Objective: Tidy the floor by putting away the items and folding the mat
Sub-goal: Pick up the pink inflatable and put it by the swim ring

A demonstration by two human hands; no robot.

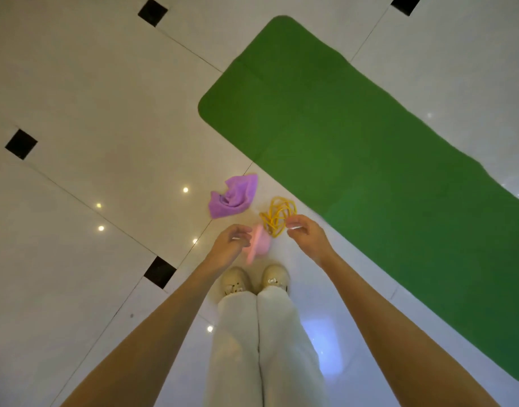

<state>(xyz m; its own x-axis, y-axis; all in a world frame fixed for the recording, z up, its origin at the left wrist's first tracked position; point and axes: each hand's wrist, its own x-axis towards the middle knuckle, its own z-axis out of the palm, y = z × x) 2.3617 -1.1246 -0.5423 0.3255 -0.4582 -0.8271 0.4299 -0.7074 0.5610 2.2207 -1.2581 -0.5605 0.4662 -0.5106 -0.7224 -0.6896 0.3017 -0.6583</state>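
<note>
A long green mat lies flat on the white tiled floor, running from upper centre to the right edge. A crumpled purple cloth sits on the floor left of the mat. A coiled yellow rope lies beside the cloth. A pink object, blurred, lies just in front of my feet. My left hand hovers over the pink object's left side with fingers loosely curled, holding nothing. My right hand hovers at the rope's right edge, fingers loosely curled; I cannot tell whether they touch the rope.
My two beige shoes and white trousers stand at lower centre, close to the pink object. The glossy floor has small black inset squares and reflects ceiling lights. The mat's long edge runs to the right of my feet.
</note>
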